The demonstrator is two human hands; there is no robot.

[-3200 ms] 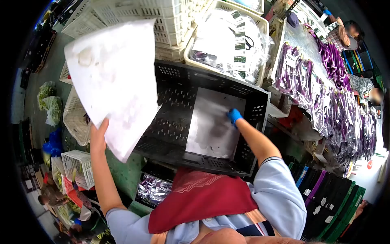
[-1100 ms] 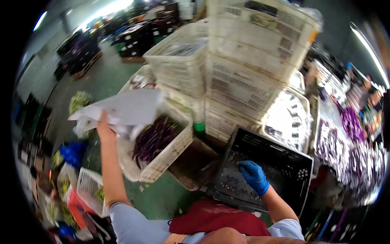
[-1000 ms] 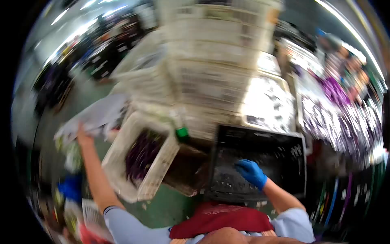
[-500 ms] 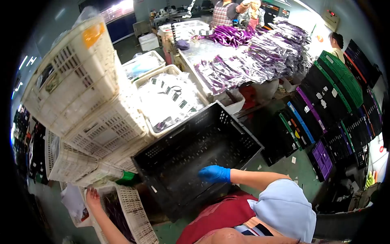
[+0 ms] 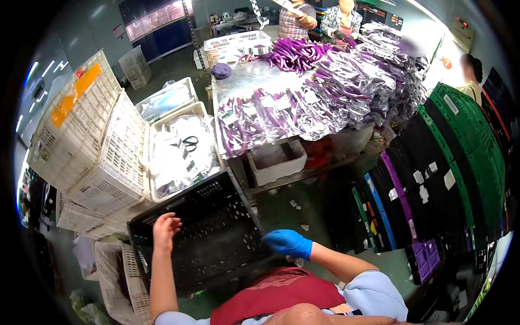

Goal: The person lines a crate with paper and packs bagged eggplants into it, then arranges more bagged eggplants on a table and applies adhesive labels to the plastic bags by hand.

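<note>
A black plastic crate (image 5: pixel 200 238) with perforated walls stands tilted in front of me, with nothing visible inside. My left hand (image 5: pixel 166 230), bare, is raised over the crate's left side with its fingers loosely bent and apart, holding nothing. My right hand (image 5: pixel 288 243), in a blue glove, is at the crate's right edge. Its fingertips are at or near the rim; whether they grip it is hidden by the back of the glove. Below my left forearm stands a white basket (image 5: pixel 142 295) with dark purple contents.
White crates (image 5: pixel 108 157) are stacked at left. Behind the black crate, a white bin (image 5: pixel 154 135) holds plastic packaging and scissors (image 5: pixel 190 143). Bagged eggplants (image 5: pixel 271 116) cover much of the metal table (image 5: pixel 238 86). Black and green crates (image 5: pixel 411 184) line the right. Several people work farther back.
My left hand has risen from the white basket to above the black crate. My view has turned right, and the black crate appears farther left, with my gloved hand now by its right edge.
</note>
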